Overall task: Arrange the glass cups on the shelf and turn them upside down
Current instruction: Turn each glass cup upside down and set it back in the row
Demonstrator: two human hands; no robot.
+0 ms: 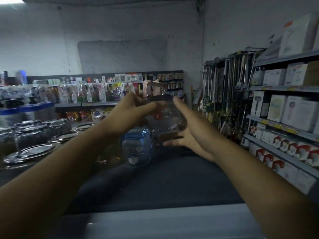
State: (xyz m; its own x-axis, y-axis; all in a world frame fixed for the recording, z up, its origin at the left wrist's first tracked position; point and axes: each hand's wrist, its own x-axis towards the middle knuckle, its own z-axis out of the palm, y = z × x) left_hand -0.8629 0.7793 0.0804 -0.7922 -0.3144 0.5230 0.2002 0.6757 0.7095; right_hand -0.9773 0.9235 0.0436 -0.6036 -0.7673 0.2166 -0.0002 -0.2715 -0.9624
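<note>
1. Both hands are on one clear glass cup (166, 118), held up in the air over the far edge of the dark shelf top (155, 183). It isn't touching the shelf.
2. The left hand (131, 111) grips the cup's left side. Its thumb lies across the front and its fingers curl round the back, seen through the glass.
3. The right hand (193, 130) holds the right side. One digit points up along the wall and the others wrap under the lower end.
4. There's a curved handle-looking bit at the top of the cup, but it's too blurry to call which end is up.
5. Just left of and below the held cup, two blue cups (138, 147) stand on the shelf near its far edge, one behind the other. The front one has a little round sticker.
6. At the left edge of the shelf are shiny metal trays (29, 153), with a bunch of glass jars (31, 137) behind them.
7. On the right is a rack of white boxes (284, 107), and beside it are hanging long-handled utensils (224, 94).
</note>
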